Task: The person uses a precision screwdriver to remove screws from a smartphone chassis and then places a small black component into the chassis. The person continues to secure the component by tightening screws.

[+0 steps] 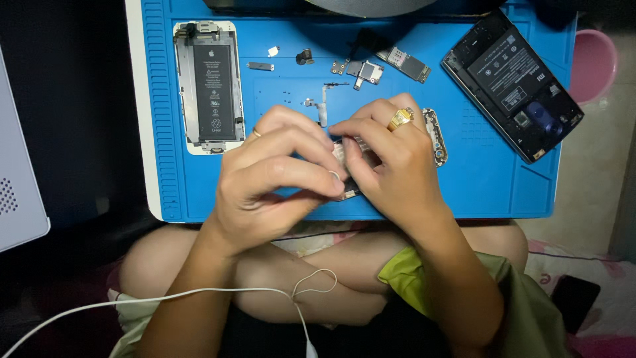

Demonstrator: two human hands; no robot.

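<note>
We are seeing a small silver and black phone circuit board [346, 159] being pinched between both hands, over the lower middle of the blue silicone repair mat [483, 179]. Most of the board is hidden by fingers, so we cannot tell its full shape. The left hand [275, 176] is curling around it from the left, thumb and fingers closing on its near end, a thin ring showing on one finger. The right hand [391, 162] is gripping it from the right, fingertips pressing on the top edge, a chunky gold ring [401, 118] sitting on one finger.

Just beside the right hand, a narrow silver metal bracket with holes [437, 136] is lying on the mat. Just above the hands, a thin grey flex cable [323, 106] is lying flat. Further up, small metal shields and chip pieces [368, 69] are lying scattered, with tiny loose parts [273, 52] to their left.

At the mat's left side, an opened white phone with a black battery [209, 86] is lying face down. At the right corner, an opened black phone with a dark battery [513, 83] is lying tilted, partly over the mat edge. A pink plastic bowl [593, 63] is sitting beyond it.

Below the mat, we are seeing crossed bare legs, a white cable [199, 292] running across them, and an olive green cloth [523, 305] under the right forearm. A white device edge [20, 192] is showing at far left.
</note>
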